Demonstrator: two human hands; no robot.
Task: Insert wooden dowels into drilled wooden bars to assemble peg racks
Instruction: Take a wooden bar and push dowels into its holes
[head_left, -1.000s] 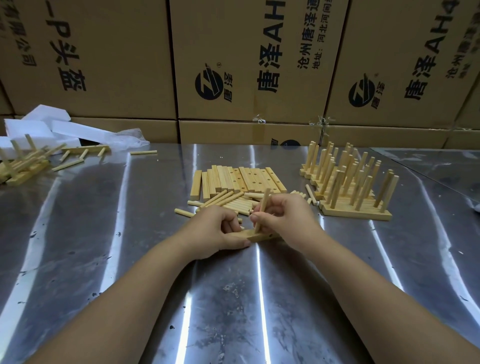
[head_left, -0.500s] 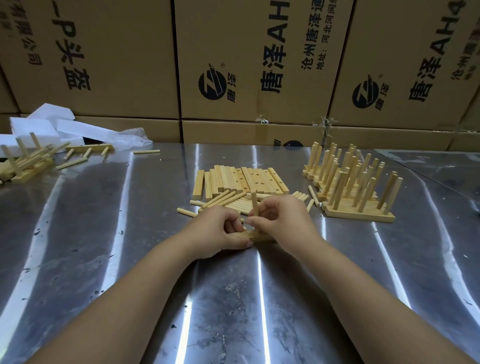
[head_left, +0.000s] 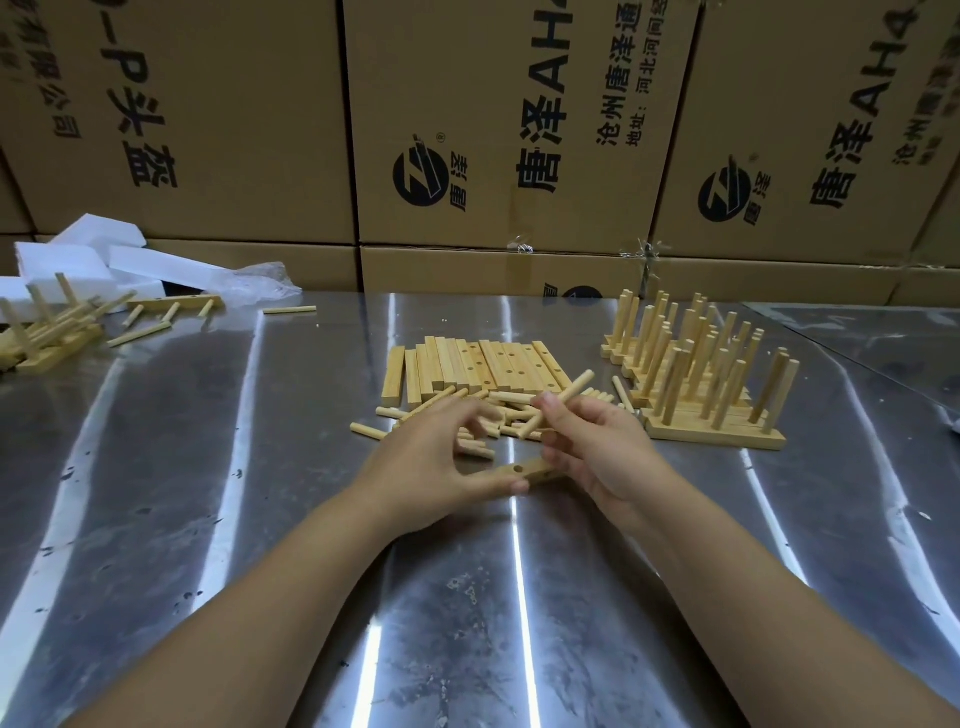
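Shiny metal table (head_left: 208, 467) has one drilled bar (head_left: 530, 471) down low between two hands. Right hand (head_left: 597, 457) pinches one dowel (head_left: 558, 404) just above it. Left hand (head_left: 426, 462) has loose, spread fingers, thumb pressing the bar.

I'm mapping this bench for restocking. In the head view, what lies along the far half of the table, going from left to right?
Jumbled peg racks at the left edge → lone dowel → row of drilled bars → standing finished peg racks.
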